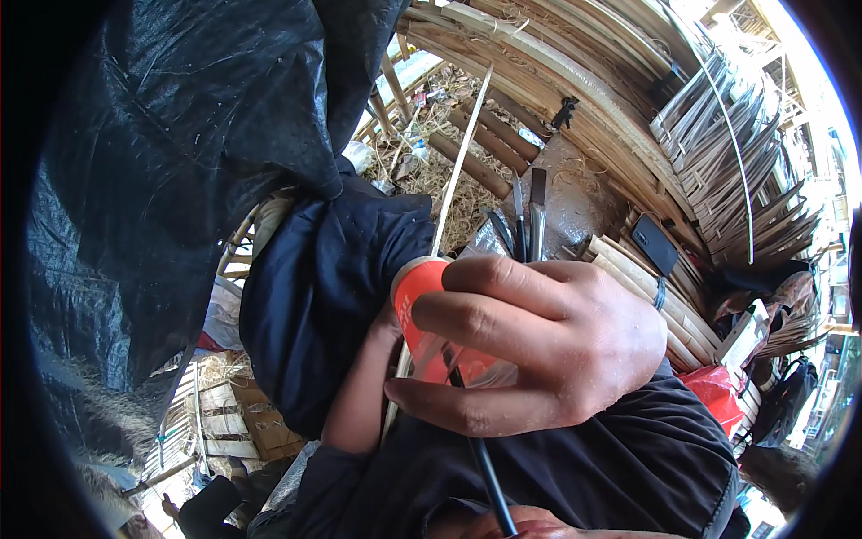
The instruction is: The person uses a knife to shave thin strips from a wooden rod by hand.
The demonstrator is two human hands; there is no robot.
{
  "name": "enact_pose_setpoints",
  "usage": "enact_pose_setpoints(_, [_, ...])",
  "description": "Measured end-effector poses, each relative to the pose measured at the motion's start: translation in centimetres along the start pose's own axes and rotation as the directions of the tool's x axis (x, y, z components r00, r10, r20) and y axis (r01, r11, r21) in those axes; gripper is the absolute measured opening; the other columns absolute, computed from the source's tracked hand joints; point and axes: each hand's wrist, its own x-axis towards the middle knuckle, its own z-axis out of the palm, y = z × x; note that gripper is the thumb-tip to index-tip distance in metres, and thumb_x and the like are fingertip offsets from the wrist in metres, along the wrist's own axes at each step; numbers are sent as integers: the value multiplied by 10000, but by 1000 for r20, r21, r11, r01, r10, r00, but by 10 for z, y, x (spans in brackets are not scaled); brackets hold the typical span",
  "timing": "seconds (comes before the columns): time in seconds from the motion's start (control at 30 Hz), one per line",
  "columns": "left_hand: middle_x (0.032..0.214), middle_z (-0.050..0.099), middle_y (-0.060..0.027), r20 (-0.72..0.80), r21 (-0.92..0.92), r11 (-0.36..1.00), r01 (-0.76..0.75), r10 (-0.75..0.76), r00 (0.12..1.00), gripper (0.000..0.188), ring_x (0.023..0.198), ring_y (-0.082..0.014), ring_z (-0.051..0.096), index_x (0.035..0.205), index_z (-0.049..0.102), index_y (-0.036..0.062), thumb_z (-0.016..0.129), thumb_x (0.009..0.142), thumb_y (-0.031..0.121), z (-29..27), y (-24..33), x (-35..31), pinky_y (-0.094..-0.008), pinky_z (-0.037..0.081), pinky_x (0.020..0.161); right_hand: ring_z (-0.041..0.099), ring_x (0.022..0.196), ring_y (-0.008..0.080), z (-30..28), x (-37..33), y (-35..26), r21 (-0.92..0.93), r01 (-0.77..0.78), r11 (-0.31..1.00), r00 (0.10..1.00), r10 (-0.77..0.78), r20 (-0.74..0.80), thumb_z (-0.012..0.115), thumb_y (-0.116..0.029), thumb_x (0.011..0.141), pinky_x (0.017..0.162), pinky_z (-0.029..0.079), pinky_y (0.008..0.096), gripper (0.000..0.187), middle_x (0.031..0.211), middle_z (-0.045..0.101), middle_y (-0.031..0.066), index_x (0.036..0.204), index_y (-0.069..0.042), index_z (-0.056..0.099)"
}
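Note:
My right hand [557, 350] fills the middle, its fingers curled to the left around a slim black handle [489, 476]. The working end is hidden behind fingers, so I cannot tell what tool it is. Those fingers also press near a curved red plastic piece [417, 292] with white markings and a clear part. My left hand is mostly hidden behind the red piece; its wrist [382, 337] shows at the left. A long, thin pale strip [462, 153], bamboo by its look, rises from behind the red piece and tilts to the upper right.
Beyond my hands lie a knife [519, 211] and another flat blade-like tool [537, 225]. A dark phone [655, 244] rests on split bamboo [646, 287]. Black plastic sheeting [180, 162] hangs at the left. A red bag [716, 395] sits at the right, below woven leaf panels [718, 135].

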Motion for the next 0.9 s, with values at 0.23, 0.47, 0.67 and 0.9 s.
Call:
enact_pose_setpoints(0.23, [614,468,55,-38,-7,1000,-25,25,999,292,356,-53,361,904,540,132,451,1037,377,3,0,-4,-211,281,305,629,776,209,2,2,-2,20,41,999,996,-39,-76,708,-172,602,451,491,224,421,963,628,120,1023,-161,714])
enact_pose_setpoints(0.47, [621,487,50,-84,-3,998,-56,55,995,298,354,-57,370,901,551,129,456,1034,379,2,1,-4,-213,286,305,636,779,212,1,1,-5,48,37,998,998,-34,-57,698,-167,623,480,512,229,409,961,627,126,1032,-154,709])
enact_pose_setpoints(0.67, [626,503,46,-202,25,992,-123,125,971,304,352,-60,377,899,561,126,461,1032,380,5,-6,0,-216,290,304,639,782,215,-1,0,-5,61,26,998,999,-23,-46,697,-159,633,483,513,229,396,963,632,130,1028,-147,710])
enact_pose_setpoints(0.9, [632,522,41,-357,44,974,-224,224,907,310,350,-64,386,896,572,123,466,1029,381,8,-16,6,-218,295,304,640,794,210,-4,-3,-4,71,6,997,1000,-5,-24,699,-172,628,483,512,226,394,965,632,131,1021,-149,714])
